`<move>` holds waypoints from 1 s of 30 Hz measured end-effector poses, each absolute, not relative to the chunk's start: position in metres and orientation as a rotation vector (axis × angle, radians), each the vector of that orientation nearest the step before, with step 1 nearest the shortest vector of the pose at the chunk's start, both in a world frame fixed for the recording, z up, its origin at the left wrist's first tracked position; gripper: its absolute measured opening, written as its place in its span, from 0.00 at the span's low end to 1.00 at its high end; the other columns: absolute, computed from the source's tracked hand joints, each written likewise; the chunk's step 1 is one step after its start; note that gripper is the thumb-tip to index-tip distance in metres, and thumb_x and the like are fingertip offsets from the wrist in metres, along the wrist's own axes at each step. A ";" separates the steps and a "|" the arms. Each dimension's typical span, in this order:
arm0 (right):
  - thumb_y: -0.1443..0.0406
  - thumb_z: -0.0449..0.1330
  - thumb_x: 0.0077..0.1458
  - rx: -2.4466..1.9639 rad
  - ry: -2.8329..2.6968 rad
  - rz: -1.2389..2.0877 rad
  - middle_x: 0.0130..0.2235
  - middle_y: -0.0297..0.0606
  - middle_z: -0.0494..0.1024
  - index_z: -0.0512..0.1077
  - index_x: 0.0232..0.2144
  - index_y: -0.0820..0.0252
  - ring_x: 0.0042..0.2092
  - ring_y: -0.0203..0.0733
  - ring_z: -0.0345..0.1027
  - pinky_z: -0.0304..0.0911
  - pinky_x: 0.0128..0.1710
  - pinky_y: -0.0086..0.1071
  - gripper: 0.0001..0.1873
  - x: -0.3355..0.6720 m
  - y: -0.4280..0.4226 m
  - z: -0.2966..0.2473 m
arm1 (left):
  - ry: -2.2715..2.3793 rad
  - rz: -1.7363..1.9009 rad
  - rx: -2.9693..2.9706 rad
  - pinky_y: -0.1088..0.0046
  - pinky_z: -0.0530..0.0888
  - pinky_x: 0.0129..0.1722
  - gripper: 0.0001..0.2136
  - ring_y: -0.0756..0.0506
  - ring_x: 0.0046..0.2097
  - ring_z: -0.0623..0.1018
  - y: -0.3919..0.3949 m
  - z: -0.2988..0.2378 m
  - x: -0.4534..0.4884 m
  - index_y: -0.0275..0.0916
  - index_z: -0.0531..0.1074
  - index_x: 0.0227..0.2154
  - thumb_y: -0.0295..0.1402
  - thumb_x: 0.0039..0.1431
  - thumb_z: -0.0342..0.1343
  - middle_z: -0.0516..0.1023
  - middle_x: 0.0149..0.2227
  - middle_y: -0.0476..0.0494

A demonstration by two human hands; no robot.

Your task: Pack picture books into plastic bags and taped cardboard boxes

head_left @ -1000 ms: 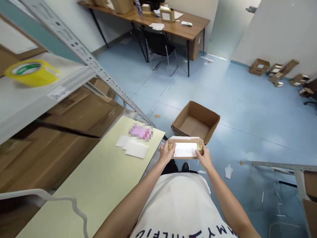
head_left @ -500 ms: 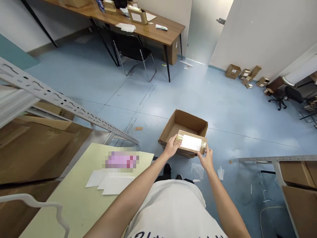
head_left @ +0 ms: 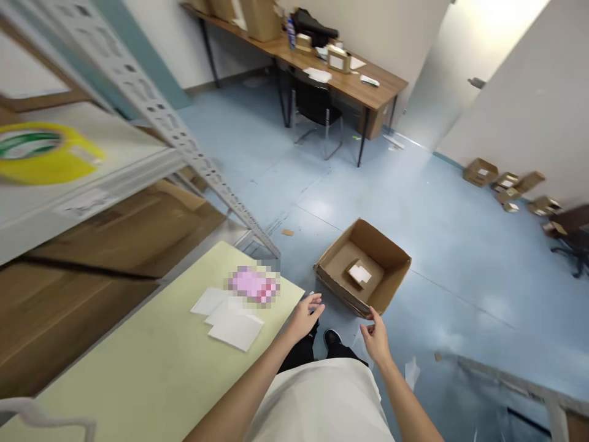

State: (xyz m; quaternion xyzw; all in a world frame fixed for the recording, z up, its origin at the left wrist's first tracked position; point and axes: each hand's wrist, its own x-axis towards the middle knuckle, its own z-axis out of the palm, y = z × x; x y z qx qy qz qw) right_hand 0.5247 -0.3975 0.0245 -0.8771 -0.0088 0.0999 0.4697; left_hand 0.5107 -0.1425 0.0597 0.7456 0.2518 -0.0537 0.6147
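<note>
A small taped cardboard box (head_left: pixel 359 274) with a white label lies inside the large open carton (head_left: pixel 392 279) on the floor. My left hand (head_left: pixel 304 316) is in the air between the carton and the pale yellow table (head_left: pixel 151 344), fingers loosely curved and holding nothing. Near the carton's front edge is my right hand (head_left: pixel 376 339), its fingers apart and nothing in them; whether a fingertip touches the rim I cannot tell. On the table lie several white sheets (head_left: pixel 237 331) and a pink, blurred-out item (head_left: pixel 253 283).
A metal shelf rack (head_left: pixel 184 144) rises at the left, with a yellow tape roll (head_left: pixel 46 152) on its shelf. Farther off stand a wooden desk (head_left: pixel 343 83) and a black chair (head_left: pixel 317 104). Several cartons (head_left: pixel 481 172) sit along the right wall. Plastic scraps (head_left: pixel 411 372) lie on the floor.
The small box has left both hands and now lies in the carton. My hands have drawn apart and back from it. The view has turned left, bringing the tape roll into sight.
</note>
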 end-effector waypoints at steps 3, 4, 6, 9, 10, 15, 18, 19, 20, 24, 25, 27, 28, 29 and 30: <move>0.59 0.53 0.53 -2.099 -0.274 0.416 0.40 0.45 0.76 0.66 0.56 0.61 0.28 0.42 0.69 0.72 0.33 0.42 0.28 0.542 -0.379 0.029 | 0.761 0.052 1.670 0.58 0.77 0.44 0.20 0.40 0.42 0.82 -0.137 0.066 0.477 0.39 0.75 0.40 0.45 0.46 0.60 0.82 0.42 0.37; 0.59 0.53 0.53 -2.082 -0.363 0.467 0.39 0.44 0.76 0.67 0.55 0.61 0.29 0.43 0.70 0.72 0.34 0.42 0.27 0.547 -0.373 0.031 | 0.834 0.116 1.645 0.58 0.76 0.45 0.21 0.40 0.42 0.81 -0.138 0.066 0.463 0.39 0.74 0.40 0.46 0.45 0.59 0.82 0.41 0.37; 0.59 0.53 0.53 -2.036 -0.534 0.565 0.39 0.44 0.77 0.69 0.53 0.61 0.31 0.44 0.71 0.72 0.36 0.41 0.26 0.556 -0.358 0.037 | 0.985 0.247 1.575 0.57 0.76 0.45 0.22 0.39 0.41 0.81 -0.143 0.065 0.433 0.39 0.74 0.39 0.48 0.45 0.59 0.81 0.40 0.36; 0.58 0.54 0.54 -1.936 -0.741 0.707 0.38 0.45 0.78 0.72 0.49 0.61 0.32 0.44 0.72 0.71 0.36 0.40 0.22 0.557 -0.334 0.047 | 1.173 0.430 1.449 0.58 0.77 0.44 0.22 0.38 0.41 0.81 -0.163 0.064 0.384 0.39 0.74 0.38 0.50 0.44 0.59 0.81 0.39 0.36; 0.57 0.54 0.54 -1.896 -0.796 0.752 0.37 0.45 0.78 0.73 0.47 0.61 0.32 0.44 0.72 0.71 0.35 0.40 0.21 0.554 -0.326 0.050 | 1.223 0.477 1.408 0.58 0.77 0.43 0.22 0.38 0.40 0.81 -0.172 0.065 0.367 0.39 0.74 0.37 0.50 0.44 0.59 0.81 0.38 0.37; 0.55 0.57 0.55 -1.675 -1.111 1.044 0.36 0.44 0.78 0.75 0.44 0.62 0.31 0.42 0.71 0.70 0.35 0.37 0.21 0.513 -0.284 0.068 | 1.438 0.679 1.204 0.60 0.77 0.44 0.23 0.39 0.41 0.81 -0.211 0.080 0.297 0.38 0.75 0.38 0.51 0.46 0.58 0.81 0.39 0.37; 0.53 0.58 0.55 -1.572 -1.281 1.175 0.35 0.43 0.78 0.76 0.43 0.61 0.31 0.43 0.71 0.68 0.34 0.36 0.20 0.475 -0.263 0.078 | 1.524 0.818 1.128 0.60 0.77 0.45 0.24 0.40 0.41 0.81 -0.226 0.091 0.259 0.38 0.75 0.39 0.52 0.46 0.58 0.81 0.39 0.37; 0.53 0.58 0.55 -1.540 -1.332 1.207 0.35 0.42 0.78 0.76 0.43 0.60 0.31 0.43 0.71 0.68 0.33 0.36 0.20 0.461 -0.257 0.081 | 1.545 0.866 1.108 0.60 0.77 0.44 0.23 0.40 0.41 0.81 -0.230 0.093 0.247 0.38 0.75 0.39 0.52 0.46 0.58 0.81 0.39 0.38; 0.53 0.58 0.54 -1.508 -1.381 1.232 0.34 0.41 0.78 0.76 0.42 0.59 0.30 0.42 0.71 0.67 0.32 0.35 0.19 0.447 -0.250 0.083 | 1.564 0.910 1.091 0.61 0.77 0.44 0.23 0.40 0.41 0.80 -0.234 0.096 0.234 0.39 0.75 0.39 0.52 0.47 0.58 0.81 0.39 0.38; 0.52 0.59 0.53 -1.387 -1.561 1.285 0.32 0.40 0.78 0.76 0.40 0.58 0.29 0.41 0.70 0.66 0.32 0.35 0.19 0.386 -0.228 0.089 | 1.621 1.015 1.052 0.63 0.77 0.42 0.22 0.41 0.40 0.80 -0.249 0.100 0.175 0.39 0.75 0.40 0.51 0.48 0.58 0.81 0.39 0.38; 0.51 0.59 0.52 -1.367 -1.591 1.302 0.32 0.40 0.78 0.76 0.40 0.58 0.29 0.41 0.69 0.66 0.31 0.35 0.20 0.369 -0.224 0.090 | 1.631 1.023 1.048 0.64 0.77 0.41 0.22 0.42 0.40 0.80 -0.252 0.100 0.158 0.39 0.75 0.40 0.50 0.49 0.58 0.81 0.39 0.38; 0.50 0.58 0.52 -1.335 -1.639 1.347 0.30 0.39 0.77 0.76 0.39 0.60 0.27 0.40 0.68 0.65 0.29 0.34 0.22 0.336 -0.217 0.090 | 1.655 1.029 1.048 0.65 0.76 0.40 0.21 0.42 0.39 0.80 -0.260 0.098 0.122 0.39 0.75 0.41 0.48 0.49 0.58 0.81 0.40 0.38; 0.49 0.58 0.52 -1.319 -1.660 1.370 0.30 0.39 0.77 0.76 0.39 0.60 0.26 0.40 0.68 0.64 0.29 0.34 0.22 0.319 -0.214 0.089 | 1.671 1.028 1.048 0.65 0.76 0.40 0.21 0.43 0.38 0.80 -0.264 0.097 0.104 0.40 0.75 0.42 0.48 0.49 0.58 0.81 0.41 0.38; 0.49 0.59 0.51 -1.303 -1.681 1.391 0.29 0.39 0.77 0.76 0.39 0.60 0.26 0.39 0.67 0.64 0.28 0.34 0.22 0.302 -0.212 0.088 | 1.689 1.028 1.046 0.65 0.76 0.40 0.20 0.43 0.38 0.80 -0.269 0.095 0.086 0.40 0.75 0.41 0.47 0.49 0.58 0.81 0.41 0.38; 0.50 0.59 0.51 -1.284 -1.707 1.414 0.30 0.39 0.77 0.76 0.39 0.61 0.25 0.39 0.67 0.64 0.28 0.33 0.22 0.286 -0.211 0.086 | 1.710 1.032 1.039 0.65 0.75 0.41 0.19 0.43 0.38 0.80 -0.273 0.093 0.067 0.40 0.76 0.41 0.46 0.49 0.58 0.81 0.41 0.38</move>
